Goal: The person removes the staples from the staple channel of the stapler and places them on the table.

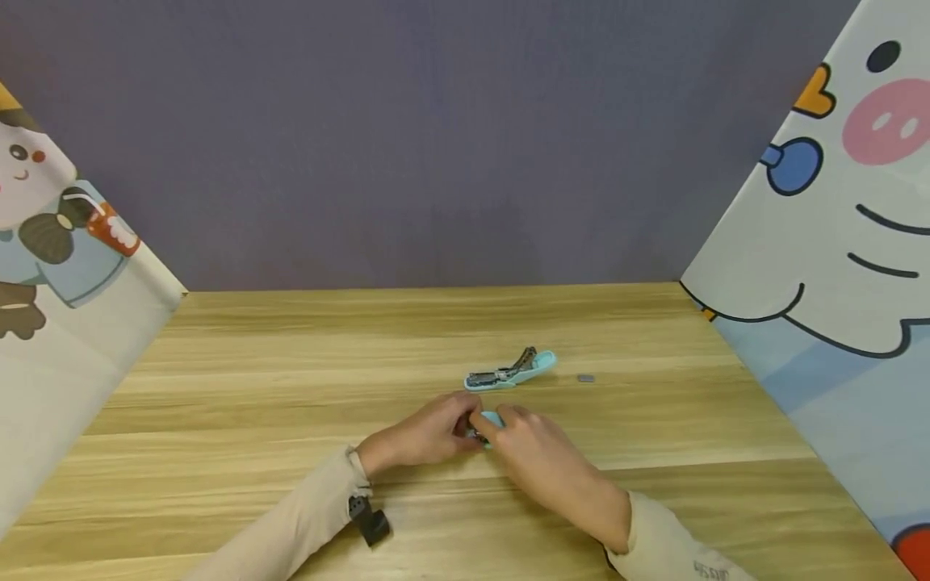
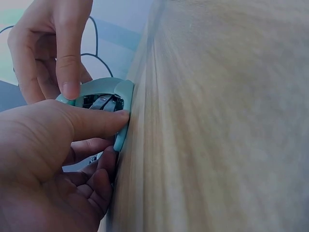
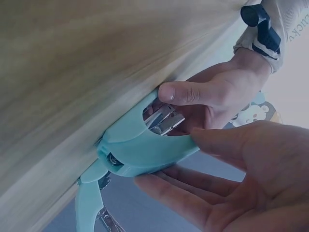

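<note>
Both hands hold a mint-green stapler (image 3: 137, 142) low over the wooden table, and its metal inner parts show between the two green halves. In the left wrist view, the left hand (image 2: 43, 145) pinches the lower half, thumb on one side and fingers curled beneath. From the other end, the right hand (image 3: 256, 179) grips the upper half between thumb and fingers. Seen from the head, the left hand (image 1: 429, 432) and right hand (image 1: 545, 460) nearly meet and cover most of the stapler (image 1: 492, 418). A second mint-green stapler (image 1: 538, 368) lies opened out just beyond them.
A small grey strip, apparently staples (image 1: 585, 378), lies on the wooden table (image 1: 305, 347) right of the opened stapler. A grey panel (image 1: 436, 145) stands at the back. Printed cartoon panels flank the left and right sides. The left wrist carries a black camera (image 1: 370, 520).
</note>
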Action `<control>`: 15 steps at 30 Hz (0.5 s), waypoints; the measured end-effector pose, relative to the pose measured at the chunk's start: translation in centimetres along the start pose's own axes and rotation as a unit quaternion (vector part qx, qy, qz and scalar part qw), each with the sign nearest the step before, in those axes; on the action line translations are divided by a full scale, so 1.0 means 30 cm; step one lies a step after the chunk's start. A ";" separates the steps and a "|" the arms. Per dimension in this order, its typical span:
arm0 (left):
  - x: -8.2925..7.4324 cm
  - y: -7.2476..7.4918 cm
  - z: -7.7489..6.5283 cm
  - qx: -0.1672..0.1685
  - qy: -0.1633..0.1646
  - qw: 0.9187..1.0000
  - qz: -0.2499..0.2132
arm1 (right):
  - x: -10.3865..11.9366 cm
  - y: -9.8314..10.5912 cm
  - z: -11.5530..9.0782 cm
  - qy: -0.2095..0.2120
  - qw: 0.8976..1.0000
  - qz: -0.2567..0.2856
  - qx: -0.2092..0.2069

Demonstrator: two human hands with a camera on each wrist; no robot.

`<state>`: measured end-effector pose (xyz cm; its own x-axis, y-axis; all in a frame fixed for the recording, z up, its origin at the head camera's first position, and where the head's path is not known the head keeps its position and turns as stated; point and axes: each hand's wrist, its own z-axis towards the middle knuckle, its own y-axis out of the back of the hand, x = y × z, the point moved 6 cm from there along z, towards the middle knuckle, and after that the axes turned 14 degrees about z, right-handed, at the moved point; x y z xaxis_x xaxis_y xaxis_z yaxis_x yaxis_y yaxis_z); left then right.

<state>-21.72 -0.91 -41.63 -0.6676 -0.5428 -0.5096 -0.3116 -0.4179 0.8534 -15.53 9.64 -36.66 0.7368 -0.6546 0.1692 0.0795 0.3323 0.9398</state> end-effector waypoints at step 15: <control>0.001 0.000 -0.005 0.008 0.009 1.000 0.011 | -0.013 0.017 0.005 0.000 0.999 0.045 0.013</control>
<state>-21.63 -1.05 -41.65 -0.6628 -0.5643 -0.4922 -0.3077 -0.3941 0.8661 -15.88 9.98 -36.21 0.7396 -0.6234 0.2539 -0.0042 0.3729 0.9279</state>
